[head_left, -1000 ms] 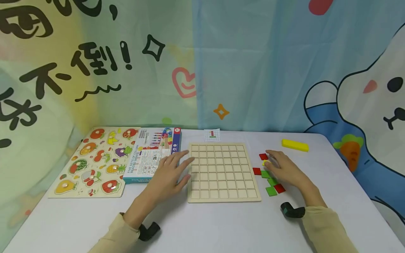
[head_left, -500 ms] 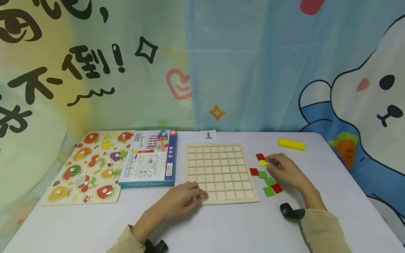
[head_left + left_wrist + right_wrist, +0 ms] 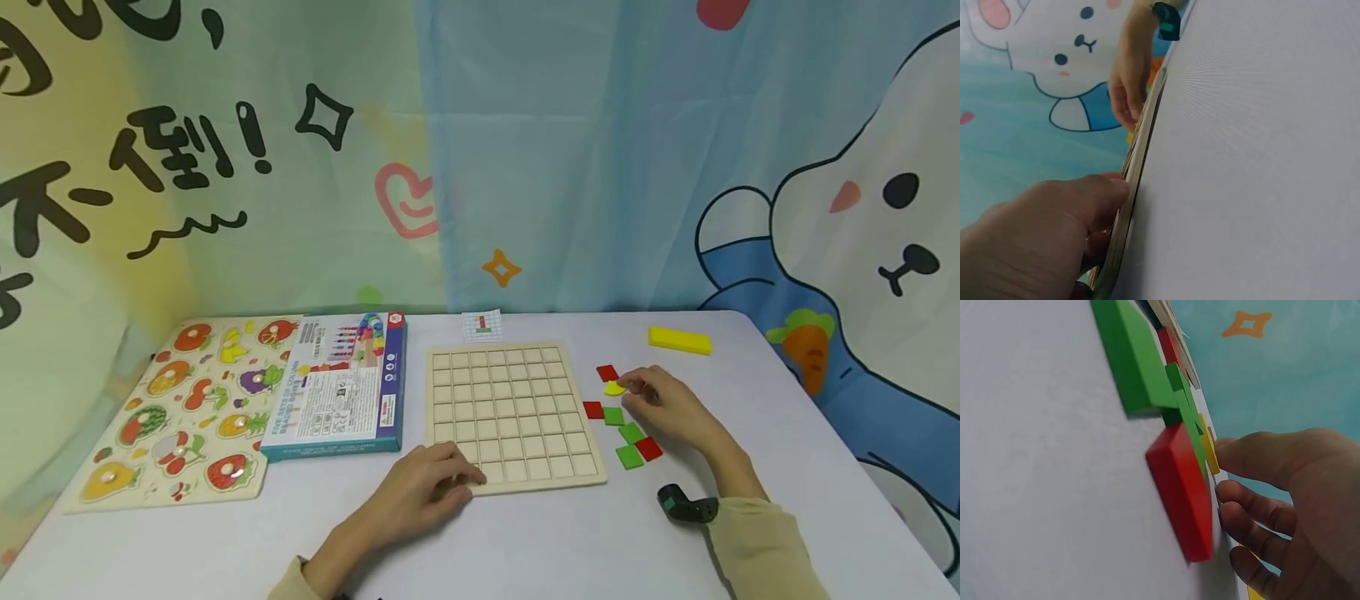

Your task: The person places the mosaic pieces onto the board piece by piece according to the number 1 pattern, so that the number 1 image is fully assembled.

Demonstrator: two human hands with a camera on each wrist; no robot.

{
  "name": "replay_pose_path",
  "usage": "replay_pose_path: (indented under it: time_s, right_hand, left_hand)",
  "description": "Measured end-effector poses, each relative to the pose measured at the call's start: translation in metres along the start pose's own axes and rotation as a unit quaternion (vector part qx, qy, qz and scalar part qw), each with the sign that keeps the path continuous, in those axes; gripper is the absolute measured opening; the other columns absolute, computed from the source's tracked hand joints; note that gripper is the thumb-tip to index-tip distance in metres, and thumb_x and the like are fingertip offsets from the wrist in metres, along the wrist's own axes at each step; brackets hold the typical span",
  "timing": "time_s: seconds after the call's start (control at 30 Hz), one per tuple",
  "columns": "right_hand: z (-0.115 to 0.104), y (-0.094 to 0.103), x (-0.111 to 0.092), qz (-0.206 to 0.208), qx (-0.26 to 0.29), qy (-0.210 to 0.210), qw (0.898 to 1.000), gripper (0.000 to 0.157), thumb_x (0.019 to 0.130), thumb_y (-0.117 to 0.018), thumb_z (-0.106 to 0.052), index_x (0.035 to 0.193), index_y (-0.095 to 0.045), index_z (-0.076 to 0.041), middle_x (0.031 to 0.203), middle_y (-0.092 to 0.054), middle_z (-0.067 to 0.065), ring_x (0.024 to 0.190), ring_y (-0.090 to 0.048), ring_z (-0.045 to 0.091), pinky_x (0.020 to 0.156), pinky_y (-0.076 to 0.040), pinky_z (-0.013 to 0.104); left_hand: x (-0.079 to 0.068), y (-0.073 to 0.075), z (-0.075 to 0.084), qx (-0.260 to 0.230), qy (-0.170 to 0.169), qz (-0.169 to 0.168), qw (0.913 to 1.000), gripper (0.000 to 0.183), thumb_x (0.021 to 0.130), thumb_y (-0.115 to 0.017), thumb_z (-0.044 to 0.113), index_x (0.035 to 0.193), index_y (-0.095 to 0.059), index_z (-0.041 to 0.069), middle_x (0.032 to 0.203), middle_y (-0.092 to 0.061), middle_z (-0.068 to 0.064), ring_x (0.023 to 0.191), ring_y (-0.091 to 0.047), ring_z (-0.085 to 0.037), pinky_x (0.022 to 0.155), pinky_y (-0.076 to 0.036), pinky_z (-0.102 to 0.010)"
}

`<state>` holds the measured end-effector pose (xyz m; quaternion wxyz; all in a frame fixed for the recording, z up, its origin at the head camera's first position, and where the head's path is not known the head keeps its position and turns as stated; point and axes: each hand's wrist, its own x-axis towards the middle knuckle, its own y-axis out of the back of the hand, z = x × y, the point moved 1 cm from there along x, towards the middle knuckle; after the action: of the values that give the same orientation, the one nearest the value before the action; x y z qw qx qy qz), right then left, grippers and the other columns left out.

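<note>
A square wooden grid board [image 3: 510,417] lies flat in front of me, all its cells bare. My left hand [image 3: 423,492] grips the board's near left corner, thumb at the front edge; the left wrist view shows that thumb pressed along the wooden side. To the board's right, my right hand [image 3: 667,408] has bent fingers and pinches the right edge of a yellow piece [image 3: 613,388], partly hidden. Around it lie red tiles, one red tile [image 3: 607,373] just behind, and green tiles, including a green tile [image 3: 629,457] in front. In the right wrist view a fingertip overlaps the yellow piece [image 3: 1210,450].
At left, a boxed set [image 3: 337,392] stands against a fruit puzzle board [image 3: 161,442]. A small pattern card [image 3: 482,326] lies behind the grid board. A long yellow block [image 3: 679,340] is at the back right, before a printed curtain [image 3: 540,167].
My left hand came down from the grid board's left side to its near left corner. My right hand drew its fingers together at the yellow piece. The head view shifted slightly.
</note>
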<state>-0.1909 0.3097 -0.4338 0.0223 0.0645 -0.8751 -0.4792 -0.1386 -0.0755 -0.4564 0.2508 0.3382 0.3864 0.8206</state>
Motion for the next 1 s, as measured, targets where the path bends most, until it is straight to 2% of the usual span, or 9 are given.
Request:
replay_pose_path:
  time_s: [0.2, 0.53, 0.77, 1.0]
  right_hand:
    - [-0.001, -0.001, -0.003, 0.007, 0.003, 0.008, 1.000, 0.029, 0.091, -0.062, -0.019, 0.117, -0.059, -0.007, 0.098, -0.056, 0.007, 0.088, -0.048, 0.019, 0.075, -0.044, 0.027]
    - [-0.008, -0.004, 0.003, 0.011, 0.005, 0.010, 1.000, 0.029, 0.091, -0.062, -0.018, 0.118, -0.059, -0.008, 0.099, -0.057, 0.006, 0.088, -0.049, 0.020, 0.078, -0.045, 0.032]
    - [-0.015, -0.008, 0.006, 0.038, 0.004, -0.037, 0.999, 0.027, 0.090, -0.063, -0.021, 0.112, -0.061, -0.006, 0.094, -0.056, 0.007, 0.087, -0.049, 0.021, 0.077, -0.043, 0.032]
    - [-0.018, -0.007, 0.003, 0.058, -0.011, -0.082, 0.995, 0.026, 0.087, -0.067, -0.020, 0.107, -0.061, -0.005, 0.093, -0.056, 0.009, 0.085, -0.049, 0.022, 0.074, -0.042, 0.031]
  left_hand:
    - [-0.002, 0.000, 0.002, -0.015, -0.005, 0.016, 0.9998, 0.018, 0.085, -0.070, 0.025, 0.102, -0.067, 0.030, 0.092, -0.057, 0.017, 0.080, -0.049, 0.002, 0.074, -0.039, -0.019]
    - [-0.005, 0.006, 0.002, -0.016, 0.004, 0.036, 0.9992, 0.021, 0.083, -0.072, 0.024, 0.102, -0.067, 0.032, 0.091, -0.058, 0.019, 0.079, -0.049, 0.004, 0.070, -0.033, -0.015]
    - [-0.006, 0.004, 0.002, -0.032, 0.018, 0.034, 0.9988, 0.023, 0.082, -0.072, 0.024, 0.102, -0.066, 0.034, 0.091, -0.057, 0.021, 0.079, -0.048, 0.004, 0.070, -0.034, -0.016]
    - [-0.002, -0.003, 0.003, -0.051, 0.015, 0.033, 0.9981, 0.023, 0.082, -0.073, 0.024, 0.102, -0.067, 0.034, 0.090, -0.057, 0.020, 0.080, -0.050, 0.003, 0.069, -0.033, -0.016]
